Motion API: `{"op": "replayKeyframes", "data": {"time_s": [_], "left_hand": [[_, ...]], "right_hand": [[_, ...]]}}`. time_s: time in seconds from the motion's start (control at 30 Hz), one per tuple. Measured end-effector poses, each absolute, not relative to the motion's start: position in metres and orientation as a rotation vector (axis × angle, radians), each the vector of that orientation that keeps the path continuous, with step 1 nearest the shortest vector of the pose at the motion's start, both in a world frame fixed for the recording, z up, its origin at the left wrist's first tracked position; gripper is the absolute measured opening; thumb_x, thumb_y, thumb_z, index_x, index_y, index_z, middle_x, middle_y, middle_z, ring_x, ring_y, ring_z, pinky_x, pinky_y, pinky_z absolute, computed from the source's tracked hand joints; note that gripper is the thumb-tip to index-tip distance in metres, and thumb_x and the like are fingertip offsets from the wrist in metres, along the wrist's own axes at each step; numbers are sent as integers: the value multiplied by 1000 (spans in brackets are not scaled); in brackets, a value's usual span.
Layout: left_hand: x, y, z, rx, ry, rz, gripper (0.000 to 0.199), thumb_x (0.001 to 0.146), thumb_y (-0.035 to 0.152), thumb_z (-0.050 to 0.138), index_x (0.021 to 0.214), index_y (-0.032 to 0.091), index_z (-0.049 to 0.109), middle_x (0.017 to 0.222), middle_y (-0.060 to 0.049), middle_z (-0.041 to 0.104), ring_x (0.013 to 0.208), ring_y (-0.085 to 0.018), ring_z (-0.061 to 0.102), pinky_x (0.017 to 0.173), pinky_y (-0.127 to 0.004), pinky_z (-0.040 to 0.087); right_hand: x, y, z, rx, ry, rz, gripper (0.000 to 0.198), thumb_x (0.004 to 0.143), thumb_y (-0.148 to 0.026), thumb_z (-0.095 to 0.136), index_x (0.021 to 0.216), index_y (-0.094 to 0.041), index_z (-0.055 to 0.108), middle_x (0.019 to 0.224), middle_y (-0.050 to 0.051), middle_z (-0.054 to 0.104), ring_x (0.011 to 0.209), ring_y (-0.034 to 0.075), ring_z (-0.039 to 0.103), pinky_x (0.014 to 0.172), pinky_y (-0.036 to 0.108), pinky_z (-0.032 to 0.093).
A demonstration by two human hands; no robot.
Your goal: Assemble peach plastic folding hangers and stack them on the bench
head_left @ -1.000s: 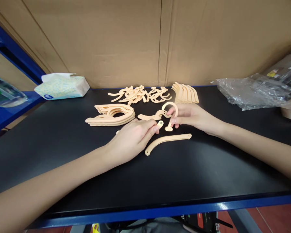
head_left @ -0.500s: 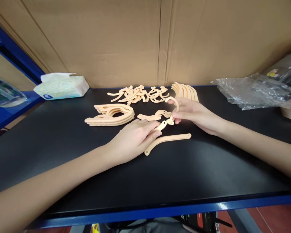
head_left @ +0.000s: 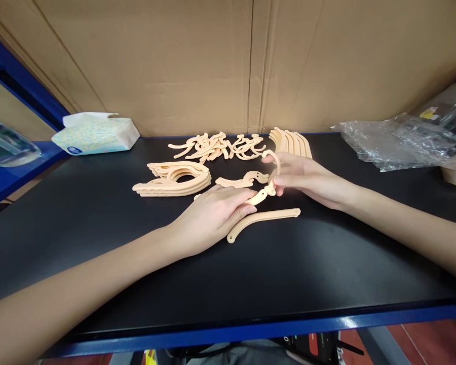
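Note:
My left hand (head_left: pixel 213 215) is closed on a peach plastic hanger arm (head_left: pixel 255 196), mostly hidden under the fingers. My right hand (head_left: pixel 307 177) grips a peach hook piece (head_left: pixel 274 158) whose stem meets the tip of that arm. A loose curved arm (head_left: pixel 264 219) lies on the black table (head_left: pixel 251 274) just in front of both hands. Another shaped piece (head_left: pixel 240 180) lies just behind them.
A stack of folded hangers (head_left: pixel 175 180) sits left of the hands. Piles of hook pieces (head_left: pixel 220 147) and curved arms (head_left: pixel 291 142) lie at the back. A tissue pack (head_left: pixel 95 134) is far left, a crumpled plastic bag (head_left: pixel 399 142) far right. A cardboard wall stands behind.
My right hand turned the hook piece and brought its stem down onto the tip of the arm in my left hand. My left hand shifted slightly forward.

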State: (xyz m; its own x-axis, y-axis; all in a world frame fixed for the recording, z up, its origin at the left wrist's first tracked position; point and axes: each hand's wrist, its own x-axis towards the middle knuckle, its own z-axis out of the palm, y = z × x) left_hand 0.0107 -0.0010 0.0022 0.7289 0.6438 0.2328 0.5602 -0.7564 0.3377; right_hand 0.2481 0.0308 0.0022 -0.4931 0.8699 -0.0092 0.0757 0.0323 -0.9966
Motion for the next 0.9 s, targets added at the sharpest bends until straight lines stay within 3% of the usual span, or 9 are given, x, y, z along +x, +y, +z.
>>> {"op": "replayKeyframes", "data": {"time_s": [0.2, 0.67, 0.9], "left_hand": [[13, -2, 3, 2717, 917, 513, 23, 102, 27, 36, 98, 18, 57, 85, -2, 63, 80, -17, 58, 73, -28, 38], [14, 1, -2, 2909, 997, 524, 24, 101, 26, 39, 97, 17, 61, 87, -4, 69, 79, -19, 63, 74, -29, 41], [15, 0, -3, 2981, 1030, 492, 28, 102, 27, 37, 94, 16, 62, 82, -4, 70, 73, -19, 64, 71, -30, 41]], "right_hand": [[248, 30, 2, -959, -1642, 1548, 52, 77, -30, 75, 125, -20, 56, 88, 1, 69, 78, 13, 62, 79, 31, 48], [244, 27, -2, -982, -1664, 1457, 59, 77, -28, 75, 129, -23, 46, 85, -2, 66, 73, 12, 59, 73, 31, 48], [244, 28, -3, -975, -1705, 1369, 57, 75, -30, 76, 124, -24, 47, 88, 0, 65, 78, 15, 60, 59, 27, 50]]}}
